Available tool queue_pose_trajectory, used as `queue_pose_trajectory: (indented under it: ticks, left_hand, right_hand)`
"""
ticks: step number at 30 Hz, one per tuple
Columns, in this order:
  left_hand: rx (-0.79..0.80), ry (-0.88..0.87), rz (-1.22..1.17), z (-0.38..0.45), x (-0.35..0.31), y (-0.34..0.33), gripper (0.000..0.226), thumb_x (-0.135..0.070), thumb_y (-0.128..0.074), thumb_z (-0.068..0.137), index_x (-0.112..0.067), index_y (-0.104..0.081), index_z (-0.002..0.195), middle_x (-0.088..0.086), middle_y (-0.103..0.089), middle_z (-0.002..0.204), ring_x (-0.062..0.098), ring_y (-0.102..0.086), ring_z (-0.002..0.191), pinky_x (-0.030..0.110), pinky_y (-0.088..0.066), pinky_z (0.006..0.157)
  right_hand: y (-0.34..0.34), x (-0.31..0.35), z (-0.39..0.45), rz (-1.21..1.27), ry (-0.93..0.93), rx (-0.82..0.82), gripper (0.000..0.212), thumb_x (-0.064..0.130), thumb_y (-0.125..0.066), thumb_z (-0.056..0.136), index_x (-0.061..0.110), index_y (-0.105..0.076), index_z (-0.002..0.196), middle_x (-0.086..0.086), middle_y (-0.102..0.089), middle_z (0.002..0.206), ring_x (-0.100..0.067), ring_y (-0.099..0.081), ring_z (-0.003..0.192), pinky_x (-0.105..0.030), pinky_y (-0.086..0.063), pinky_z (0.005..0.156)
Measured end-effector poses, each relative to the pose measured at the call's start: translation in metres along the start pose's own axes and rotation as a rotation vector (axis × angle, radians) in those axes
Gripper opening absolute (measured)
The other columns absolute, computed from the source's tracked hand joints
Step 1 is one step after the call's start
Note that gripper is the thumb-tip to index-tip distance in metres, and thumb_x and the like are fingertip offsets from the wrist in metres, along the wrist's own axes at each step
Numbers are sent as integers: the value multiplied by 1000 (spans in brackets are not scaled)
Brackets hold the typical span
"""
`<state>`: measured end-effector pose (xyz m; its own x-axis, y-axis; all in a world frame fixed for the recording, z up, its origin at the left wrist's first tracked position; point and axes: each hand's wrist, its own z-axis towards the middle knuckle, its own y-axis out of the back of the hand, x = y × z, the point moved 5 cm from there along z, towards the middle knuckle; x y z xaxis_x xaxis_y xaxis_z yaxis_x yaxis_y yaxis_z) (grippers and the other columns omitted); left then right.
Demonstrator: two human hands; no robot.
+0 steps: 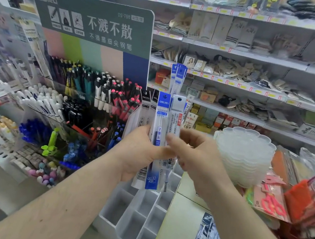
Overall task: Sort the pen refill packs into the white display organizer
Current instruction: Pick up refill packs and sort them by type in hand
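Pen refill packs [159,131] are fanned out in my left hand [140,154], held up in the air above the white display organizer [135,216]. My left hand is closed around the bottom half of the bunch, with my thumb across the front. The pack in front has a blue top and a blue bottom. Just beside it is a pack with a white top [175,121], and my right hand [197,159] is pinching that one with its fingertips. More packs with blue tops [178,77] stick up higher behind them, and packs with black tops [146,107] show at the left of the bunch. The organizer sits below my hands, and the little boxes in it that I can see look bare. To the left of the organizer stands a pen display [78,97] full of pens, with a green sign [96,22] on top. To the right of my right hand is a stack of clear plastic trays [245,155] with wavy edges. Store shelves [244,56] fill the back.
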<state>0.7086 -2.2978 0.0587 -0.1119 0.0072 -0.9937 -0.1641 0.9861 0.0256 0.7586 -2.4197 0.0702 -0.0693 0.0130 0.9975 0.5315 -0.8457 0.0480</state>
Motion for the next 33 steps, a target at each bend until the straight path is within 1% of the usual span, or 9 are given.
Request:
queue_pose_trajectory:
  ticks: [2,4,9,14,17,21,27,30,33]
  left_hand:
    - [9,-8,15,0,1,-1,42,-2,-75,83,-21,-66,119,1,-76,108,16,-72,103,37,-57,93]
    - [53,5,28,-3,0,-4,40,4,-68,87,-19,-66,118,4,-76,108,17,-71,103,30,-58,89]
    - [97,105,-58,-6,4,-5,39,11,-54,92,-11,-62,123,15,-73,112,31,-70,105,49,-57,92]
    - [72,97,-61,-4,5,-6,29,6,-62,90,-8,-64,116,11,-77,102,23,-74,91,37,-61,79]
    - [59,55,-15,-3,5,-6,32,-4,-73,83,-8,-66,114,8,-77,101,20,-74,94,30,-59,79]
    - [65,15,14,-3,5,-9,39,1,-75,82,-11,-66,119,6,-76,108,22,-72,104,36,-56,92]
    - [178,44,-88,-4,7,-7,48,5,-76,78,-6,-62,123,14,-74,107,27,-72,99,36,-60,81]
    - [126,56,-58,-2,8,-4,39,9,-68,86,-10,-64,119,13,-75,106,28,-73,97,41,-59,80]
    - [78,51,-40,-1,7,-3,37,9,-66,86,-11,-64,117,8,-77,102,24,-74,93,39,-58,79]
  right_hand:
    - [-3,-4,-3,8,26,-19,14,14,-70,90,16,-74,104,7,-76,87,-2,-68,73,-14,-49,59]
    - [0,-8,-4,48,13,-60,15,10,-67,93,16,-76,103,2,-77,90,-4,-70,77,-15,-51,60]
    - [8,-8,-9,6,8,-151,13,11,-61,96,14,-73,92,0,-76,81,-3,-66,64,-16,-48,54]
    - [22,-6,-12,129,-52,-244,13,17,-44,105,18,-57,106,-8,-62,72,-22,-67,64,-41,-58,59]
    - [16,-2,-16,94,-6,-221,12,12,-57,99,23,-58,104,-3,-60,69,-13,-60,55,-25,-50,48]
    - [2,-5,-14,-22,41,-184,35,17,-84,76,29,-61,100,7,-74,89,-9,-73,84,-30,-62,70]
    - [6,-6,-10,116,-47,-194,17,10,-76,86,15,-69,100,0,-77,95,-11,-75,81,-27,-61,65]
    - [11,-4,-12,169,-66,-197,11,12,-70,90,12,-68,101,-5,-77,95,-8,-71,68,-16,-51,51]
    - [15,-4,-12,180,-60,-234,3,13,-66,94,12,-68,96,-10,-76,88,-10,-62,54,-18,-45,44]
